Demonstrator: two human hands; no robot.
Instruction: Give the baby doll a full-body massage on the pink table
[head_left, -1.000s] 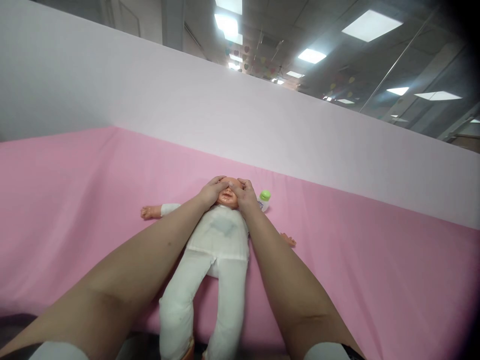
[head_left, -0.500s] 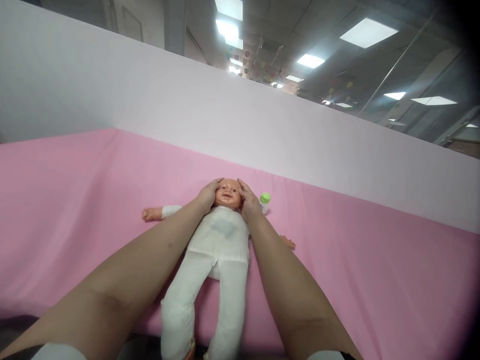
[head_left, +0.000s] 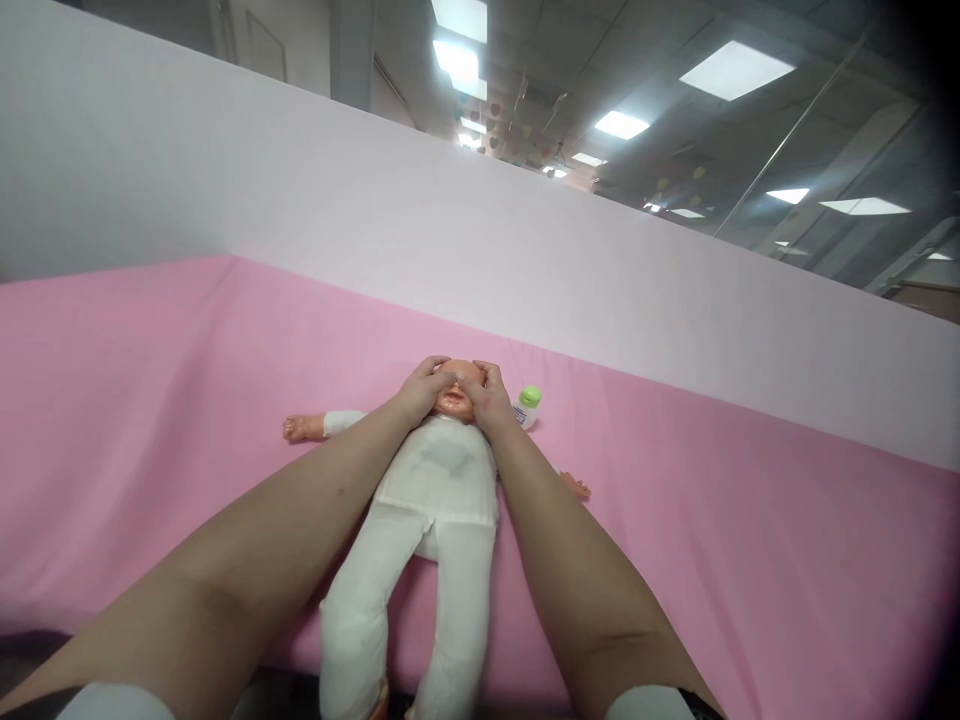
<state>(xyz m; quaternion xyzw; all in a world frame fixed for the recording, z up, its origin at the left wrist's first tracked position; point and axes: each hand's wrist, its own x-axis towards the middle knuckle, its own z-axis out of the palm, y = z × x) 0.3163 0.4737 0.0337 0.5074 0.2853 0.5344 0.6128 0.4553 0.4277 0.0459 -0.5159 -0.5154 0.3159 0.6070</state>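
At the near edge, bare forearms [head_left: 225,560] are extended forward from pale sleeves [head_left: 116,703]. Between them a doll [head_left: 435,470] dressed in white is laid on its back on a pink sheet [head_left: 750,530], its legs [head_left: 352,610] pointed toward the person and its arms spread out to the sides. Beyond the torso, its head [head_left: 454,408] is held from both sides: the left hand [head_left: 421,392] is curved closely around one side, the right hand [head_left: 487,396] around the other. The eyes are covered by the thumbs; the mouth is left uncovered. Just beside the right hand, a small bottle [head_left: 526,410] with a green cap [head_left: 531,394] is placed. The sheet is bordered by a white partition [head_left: 480,240], above which lit ceiling panels [head_left: 737,70] are seen.
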